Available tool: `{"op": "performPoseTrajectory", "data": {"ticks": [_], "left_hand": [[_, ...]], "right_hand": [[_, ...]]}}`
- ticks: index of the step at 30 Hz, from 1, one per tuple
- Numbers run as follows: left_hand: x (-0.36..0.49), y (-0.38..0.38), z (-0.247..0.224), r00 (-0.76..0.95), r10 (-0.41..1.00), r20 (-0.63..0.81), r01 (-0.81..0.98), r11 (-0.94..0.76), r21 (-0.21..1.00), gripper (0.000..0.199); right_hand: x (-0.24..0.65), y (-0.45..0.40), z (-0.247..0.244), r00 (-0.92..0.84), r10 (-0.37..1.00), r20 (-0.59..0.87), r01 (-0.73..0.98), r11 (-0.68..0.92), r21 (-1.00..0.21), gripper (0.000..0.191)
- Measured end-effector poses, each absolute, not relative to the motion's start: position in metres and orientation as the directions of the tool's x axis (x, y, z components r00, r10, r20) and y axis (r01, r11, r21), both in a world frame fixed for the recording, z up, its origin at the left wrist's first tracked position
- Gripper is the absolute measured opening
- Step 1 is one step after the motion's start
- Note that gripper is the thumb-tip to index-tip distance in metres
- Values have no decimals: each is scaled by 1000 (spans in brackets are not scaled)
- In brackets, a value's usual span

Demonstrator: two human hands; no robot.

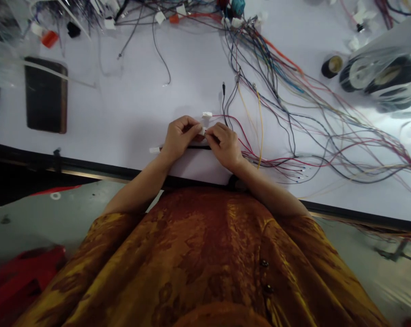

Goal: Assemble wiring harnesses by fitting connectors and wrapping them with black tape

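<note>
Near the table's front edge, my left hand [182, 136] pinches a small white connector [203, 131] between thumb and fingers. My right hand [226, 144] is closed right beside it, its fingertips pinching a thin wire at the connector's side. Whether the wire's tip is inside the connector cannot be seen. Just beyond my fingers lies another white connector [207, 115] with a red wire [231, 119] running off to the right. A white piece [154, 150] lies left of my left wrist, and a black cable [198, 147] passes beneath my hands.
A wire bundle [287, 109] spreads across the right side, with loose wire ends [302, 170] near my right forearm. A dark phone-like slab [46, 95] lies at left. Tangled wires and connectors [160, 17] line the back. Plastic-wrapped black rolls [382, 75] stand at right.
</note>
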State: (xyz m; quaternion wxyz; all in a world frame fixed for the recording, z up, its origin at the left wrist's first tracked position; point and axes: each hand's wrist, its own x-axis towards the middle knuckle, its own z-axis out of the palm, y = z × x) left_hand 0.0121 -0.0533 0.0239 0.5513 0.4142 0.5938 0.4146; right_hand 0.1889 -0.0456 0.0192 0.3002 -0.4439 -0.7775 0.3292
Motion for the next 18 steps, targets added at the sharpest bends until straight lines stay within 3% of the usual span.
{"op": "performPoseTrajectory", "data": {"ticks": [18], "left_hand": [[10, -52, 25, 4, 947, -322, 57, 321, 945, 21]], "right_hand": [[192, -49, 15, -379, 899, 221, 435, 384, -815, 15]]}}
